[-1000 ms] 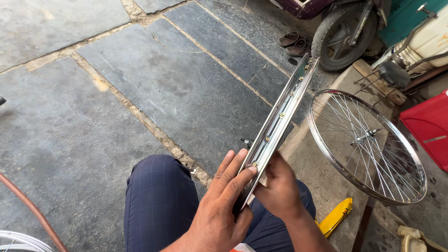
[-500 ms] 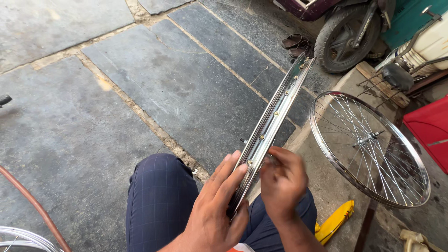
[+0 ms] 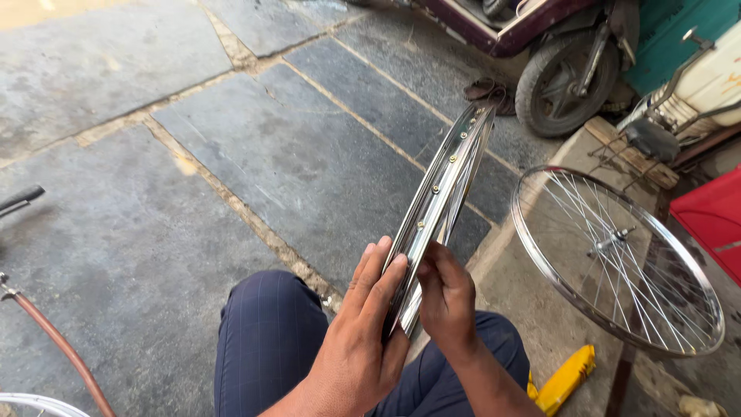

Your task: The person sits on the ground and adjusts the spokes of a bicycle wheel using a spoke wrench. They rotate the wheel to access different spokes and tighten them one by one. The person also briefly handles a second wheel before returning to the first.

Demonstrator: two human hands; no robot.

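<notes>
Two spoked bicycle wheels dominate this stone-paved work spot, and around them the things run down in size: grey slab paving (image 3: 231,177) with sandy joints, a parked motor scooter's rear tyre (image 3: 559,73) at the top, a red box (image 3: 714,224) at the right edge, then the second wheel (image 3: 617,259) leaning on the raised kerb, well apart from the hands. Next comes the held wheel rim (image 3: 444,201), seen edge-on, standing nearly upright and tilted away over the person's blue-trousered knees (image 3: 270,340), its far end pointing toward the scooter. The left hand (image 3: 363,340) lies flat and open against the rim's left face, fingers spread long, steadying rather than gripping. The right hand (image 3: 448,301) is curled narrow at the rim's near edge, its fingertips pinched on something small there, probably a spoke nipple, though it is too small to tell. A yellow tool (image 3: 567,378) lies on the ground just beside the right knee. The risk, as I judge it, is the rim slipping: only a flat palm backs it, so a hard twist from the right fingers could roll it off the lap onto the stone, or the small part could drop into a paving joint.
</notes>
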